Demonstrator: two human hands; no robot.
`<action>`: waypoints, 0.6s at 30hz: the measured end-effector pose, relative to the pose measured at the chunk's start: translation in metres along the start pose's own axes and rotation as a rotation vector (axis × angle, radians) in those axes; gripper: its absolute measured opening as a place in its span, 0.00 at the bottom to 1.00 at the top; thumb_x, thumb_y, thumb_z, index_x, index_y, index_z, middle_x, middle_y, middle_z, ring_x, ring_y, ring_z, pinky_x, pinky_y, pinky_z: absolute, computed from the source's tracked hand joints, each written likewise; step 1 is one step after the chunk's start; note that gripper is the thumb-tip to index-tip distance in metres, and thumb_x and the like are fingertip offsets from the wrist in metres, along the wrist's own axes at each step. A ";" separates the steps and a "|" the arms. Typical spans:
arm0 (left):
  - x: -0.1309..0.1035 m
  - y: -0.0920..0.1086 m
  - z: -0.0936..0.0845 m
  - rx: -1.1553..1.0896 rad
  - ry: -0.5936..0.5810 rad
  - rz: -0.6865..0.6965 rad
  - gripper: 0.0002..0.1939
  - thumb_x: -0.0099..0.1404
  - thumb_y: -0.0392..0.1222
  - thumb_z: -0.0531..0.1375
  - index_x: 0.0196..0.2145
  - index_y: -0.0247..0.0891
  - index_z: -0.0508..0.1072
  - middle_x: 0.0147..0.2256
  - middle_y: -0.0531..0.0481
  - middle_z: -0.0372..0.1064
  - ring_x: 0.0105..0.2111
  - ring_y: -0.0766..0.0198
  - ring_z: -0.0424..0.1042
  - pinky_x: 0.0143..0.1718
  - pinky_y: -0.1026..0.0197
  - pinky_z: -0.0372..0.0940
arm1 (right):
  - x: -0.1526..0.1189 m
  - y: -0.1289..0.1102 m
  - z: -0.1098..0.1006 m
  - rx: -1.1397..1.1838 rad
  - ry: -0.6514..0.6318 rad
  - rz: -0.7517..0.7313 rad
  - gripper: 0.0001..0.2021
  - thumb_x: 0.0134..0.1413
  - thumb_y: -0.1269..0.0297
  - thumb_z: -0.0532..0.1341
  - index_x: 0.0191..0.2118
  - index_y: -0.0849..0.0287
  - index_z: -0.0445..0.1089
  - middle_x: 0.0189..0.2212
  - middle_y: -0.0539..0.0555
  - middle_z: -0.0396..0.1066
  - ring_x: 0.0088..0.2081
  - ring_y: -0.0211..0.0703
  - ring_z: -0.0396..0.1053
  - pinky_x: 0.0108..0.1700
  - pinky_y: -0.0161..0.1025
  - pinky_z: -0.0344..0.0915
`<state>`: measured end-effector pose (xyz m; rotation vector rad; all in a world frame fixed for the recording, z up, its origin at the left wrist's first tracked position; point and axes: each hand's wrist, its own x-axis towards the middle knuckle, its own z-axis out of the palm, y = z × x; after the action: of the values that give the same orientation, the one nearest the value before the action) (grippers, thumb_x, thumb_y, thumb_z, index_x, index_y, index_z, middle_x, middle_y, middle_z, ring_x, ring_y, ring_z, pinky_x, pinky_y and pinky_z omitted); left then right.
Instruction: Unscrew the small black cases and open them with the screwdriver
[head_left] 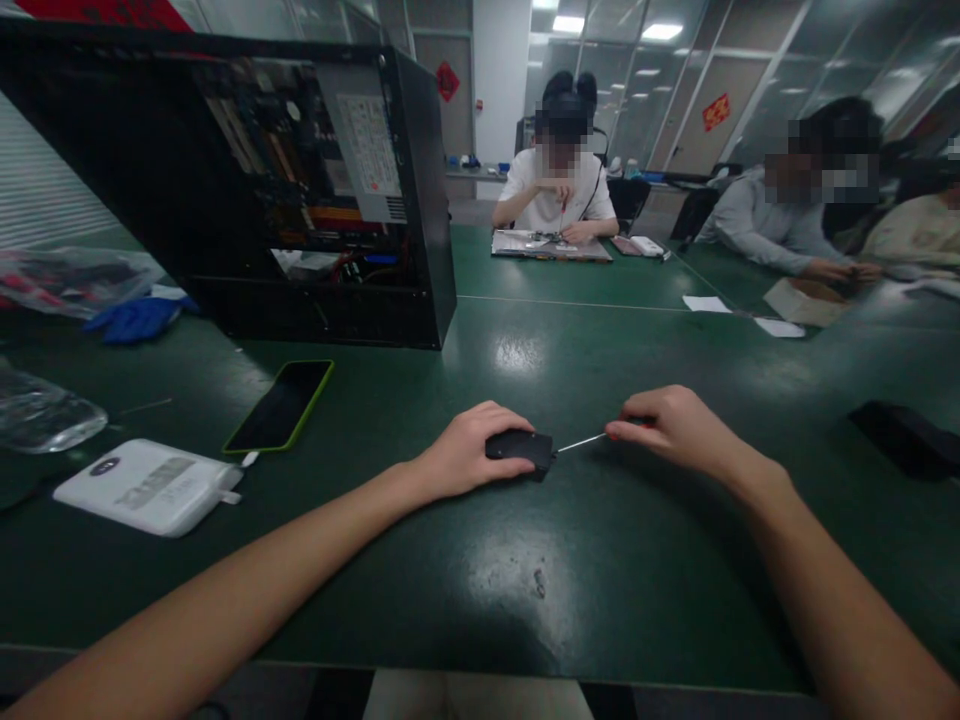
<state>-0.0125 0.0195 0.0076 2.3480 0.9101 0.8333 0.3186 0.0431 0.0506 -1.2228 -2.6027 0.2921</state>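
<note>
My left hand (472, 450) is wrapped round a small black box-shaped part (519, 448) on the green table, thumb on its near side and fingers on its far side. In my right hand (671, 430) is a screwdriver (581, 443) with a red handle, mostly covered by my fingers. Its thin metal shaft lies nearly level and points left. The tip meets the right end of the black part, where a small dark bit shows; whether it sits in a screw I cannot tell.
An opened black computer case (420, 200) stands at the back left. Nearer lie a phone (281, 405) with a green edge, a white power bank (150, 485), blue gloves (135, 318) and clear plastic (45, 410). At right is a black object (904, 440). Several people sit across the table (517, 580).
</note>
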 end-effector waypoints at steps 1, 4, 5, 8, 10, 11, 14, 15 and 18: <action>0.000 0.000 0.000 -0.001 -0.002 0.001 0.19 0.65 0.49 0.71 0.50 0.40 0.78 0.47 0.46 0.78 0.48 0.54 0.74 0.51 0.52 0.66 | -0.001 0.000 0.001 -0.035 0.036 -0.054 0.29 0.68 0.40 0.56 0.29 0.59 0.76 0.25 0.53 0.71 0.27 0.40 0.66 0.33 0.39 0.55; 0.000 0.000 -0.001 -0.003 -0.016 0.014 0.18 0.66 0.49 0.70 0.51 0.40 0.78 0.48 0.46 0.78 0.48 0.54 0.74 0.52 0.52 0.66 | -0.003 -0.002 -0.001 -0.130 0.122 -0.167 0.29 0.69 0.40 0.55 0.26 0.59 0.73 0.23 0.52 0.68 0.26 0.38 0.64 0.32 0.39 0.53; 0.000 0.000 -0.001 -0.001 -0.021 0.022 0.18 0.66 0.48 0.70 0.51 0.40 0.78 0.48 0.46 0.78 0.48 0.54 0.74 0.52 0.52 0.66 | -0.003 -0.002 0.000 -0.168 0.148 -0.189 0.29 0.69 0.40 0.55 0.25 0.59 0.72 0.23 0.52 0.67 0.25 0.38 0.63 0.31 0.39 0.52; 0.001 0.000 -0.001 0.011 -0.020 0.046 0.18 0.65 0.47 0.70 0.50 0.40 0.78 0.47 0.47 0.78 0.48 0.54 0.74 0.52 0.52 0.66 | 0.002 0.003 0.006 -0.276 0.224 -0.224 0.30 0.69 0.39 0.54 0.24 0.59 0.70 0.23 0.52 0.67 0.26 0.38 0.63 0.30 0.40 0.50; 0.001 0.001 -0.001 0.019 -0.015 0.055 0.18 0.64 0.46 0.70 0.50 0.40 0.78 0.47 0.47 0.78 0.48 0.54 0.74 0.53 0.52 0.66 | 0.011 0.008 0.013 -0.311 0.247 -0.238 0.32 0.70 0.38 0.51 0.24 0.59 0.69 0.23 0.53 0.67 0.28 0.40 0.65 0.31 0.40 0.50; 0.002 0.001 -0.001 0.023 -0.018 0.061 0.18 0.64 0.45 0.70 0.49 0.40 0.78 0.47 0.47 0.79 0.48 0.54 0.74 0.53 0.52 0.66 | 0.016 0.010 0.016 -0.322 0.247 -0.246 0.33 0.70 0.38 0.49 0.24 0.59 0.69 0.24 0.53 0.68 0.29 0.41 0.65 0.31 0.40 0.50; 0.003 0.000 -0.002 0.030 -0.024 0.067 0.18 0.62 0.45 0.71 0.48 0.40 0.78 0.46 0.48 0.79 0.46 0.54 0.75 0.52 0.52 0.66 | 0.030 0.011 0.020 -0.385 0.241 -0.279 0.36 0.71 0.37 0.44 0.24 0.58 0.70 0.25 0.55 0.70 0.30 0.42 0.63 0.31 0.41 0.49; 0.004 0.000 -0.002 0.028 -0.025 0.067 0.18 0.62 0.45 0.71 0.48 0.40 0.78 0.46 0.48 0.79 0.46 0.54 0.75 0.52 0.52 0.66 | 0.032 0.009 0.018 -0.419 0.252 -0.289 0.36 0.71 0.36 0.44 0.24 0.58 0.70 0.25 0.55 0.70 0.30 0.42 0.63 0.32 0.41 0.49; 0.004 -0.001 -0.003 0.016 -0.023 0.071 0.19 0.61 0.47 0.72 0.48 0.40 0.79 0.45 0.47 0.79 0.46 0.54 0.75 0.52 0.52 0.67 | 0.030 -0.003 0.007 -0.525 0.308 -0.309 0.36 0.70 0.35 0.46 0.23 0.58 0.70 0.24 0.55 0.70 0.29 0.42 0.61 0.32 0.42 0.49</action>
<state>-0.0121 0.0239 0.0105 2.4111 0.8306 0.8283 0.2953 0.0638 0.0488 -0.8779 -2.6063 -0.6222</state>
